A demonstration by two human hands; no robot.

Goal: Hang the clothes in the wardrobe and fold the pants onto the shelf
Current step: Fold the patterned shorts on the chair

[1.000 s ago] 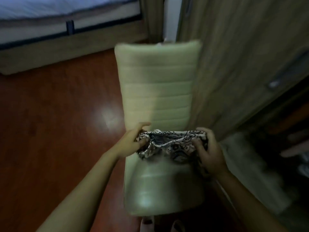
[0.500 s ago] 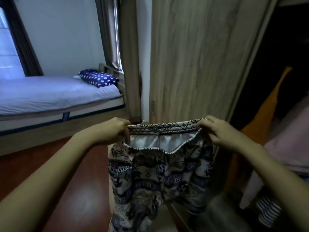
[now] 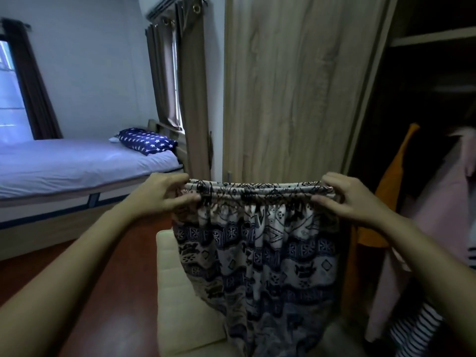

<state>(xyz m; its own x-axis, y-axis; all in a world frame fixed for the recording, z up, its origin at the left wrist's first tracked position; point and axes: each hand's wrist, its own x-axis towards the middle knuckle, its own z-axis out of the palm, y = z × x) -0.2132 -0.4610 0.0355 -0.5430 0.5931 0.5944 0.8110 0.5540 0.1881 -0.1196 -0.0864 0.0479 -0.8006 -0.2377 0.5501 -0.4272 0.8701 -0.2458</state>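
A pair of patterned blue, black and white pants hangs in front of me, held up by its elastic waistband. My left hand pinches the waistband's left end and my right hand pinches its right end, stretching it flat between them. The legs drop down over the cream chair below. The open wardrobe is on the right, with a shelf high up and dark inside.
Orange, pink and striped garments hang in the wardrobe at right. Its wooden door stands straight ahead. A bed with a starred pillow lies at left, over a red-brown floor.
Both hands lifted the bunched pants off the chair seat and raised them; the pants now hang unfurled with the waistband pulled taut. My view has tilted up toward the wardrobe.
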